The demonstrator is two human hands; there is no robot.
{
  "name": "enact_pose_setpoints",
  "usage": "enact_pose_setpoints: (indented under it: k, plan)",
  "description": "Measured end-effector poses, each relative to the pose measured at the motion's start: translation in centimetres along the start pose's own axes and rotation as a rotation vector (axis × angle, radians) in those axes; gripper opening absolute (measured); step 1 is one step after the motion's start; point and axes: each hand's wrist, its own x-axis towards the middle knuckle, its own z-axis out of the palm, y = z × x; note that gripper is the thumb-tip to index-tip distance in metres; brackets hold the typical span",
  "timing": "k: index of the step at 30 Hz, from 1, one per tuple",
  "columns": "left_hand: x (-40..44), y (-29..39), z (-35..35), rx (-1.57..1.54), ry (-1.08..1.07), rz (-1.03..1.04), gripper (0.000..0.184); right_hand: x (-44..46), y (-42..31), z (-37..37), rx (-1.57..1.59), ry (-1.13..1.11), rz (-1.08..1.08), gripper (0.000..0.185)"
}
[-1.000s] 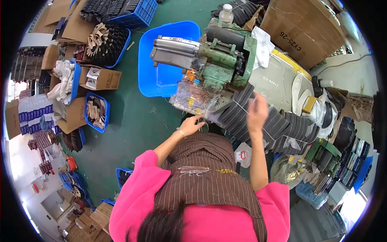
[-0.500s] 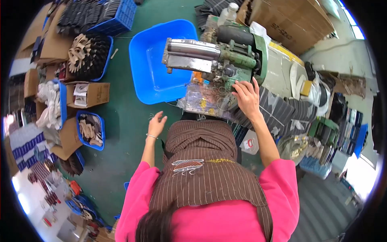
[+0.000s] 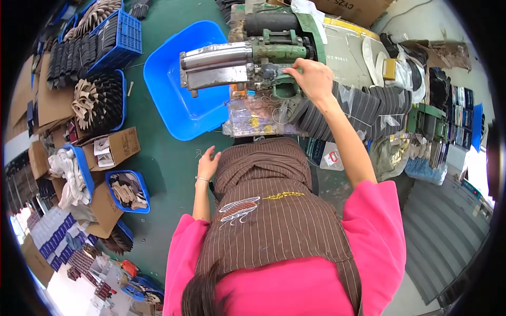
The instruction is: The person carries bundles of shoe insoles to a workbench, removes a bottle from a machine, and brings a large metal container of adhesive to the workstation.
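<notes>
A green machine with a long shiny metal roller stands in front of me. My right hand is at its near side, thumb and index finger closed on a small part of the machine. What exactly they grip is mostly hidden by the fingers. Just below the fingertips, a round-edged green opening shows on the machine. My left hand hangs beside the brown striped apron, fingers apart and slightly curled, holding nothing. Under the roller sits a blue plastic tub.
Stacks of dark grey strips lie right of the machine. A worn bench top carries small scraps. To the left, on the green floor, stand a blue crate, a small blue basket and a cardboard box.
The view has swung, so the machine appears further left. My right hand's spread fingers have closed on a machine part, and a green opening now shows there. My left hand stays low and free.
</notes>
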Motion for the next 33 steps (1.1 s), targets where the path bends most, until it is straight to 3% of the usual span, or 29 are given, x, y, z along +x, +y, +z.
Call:
enact_pose_setpoints:
  k: [2,8,13,15,21,25,29,33]
  plan:
    - [-0.3,1.5,0.2,0.130,-0.054,0.029,0.050,0.8,0.2,0.4,-0.038,-0.037,0.027,0.039]
    - [0.6,3.4,0.8,0.206,-0.092,0.086,0.052,1.3,1.3,0.4,0.061,0.018,-0.022,0.035]
    - [1.5,3.3,1.5,0.232,-0.054,0.099,0.053,3.6,5.4,-1.9,0.413,0.291,0.171,0.026]
    - [1.5,3.8,1.9,0.223,-0.056,0.068,0.053,6.3,8.4,-1.7,0.402,0.248,0.224,0.028]
    - [-0.8,4.5,2.8,0.061,-0.018,-0.113,0.053,17.7,12.7,3.9,0.362,0.068,0.020,0.072]
    - [-2.9,2.5,4.7,-0.021,0.098,-0.178,0.052,24.7,12.3,10.1,0.416,-0.208,-0.124,0.105]
    - [-5.9,2.1,6.1,-0.123,0.162,-0.343,0.051,29.1,11.1,14.1,0.461,-0.383,-0.109,0.121]
    - [-10.9,-4.5,11.9,-0.286,0.276,-0.513,0.047,32.0,11.4,18.1,0.528,-0.500,-0.225,0.123]
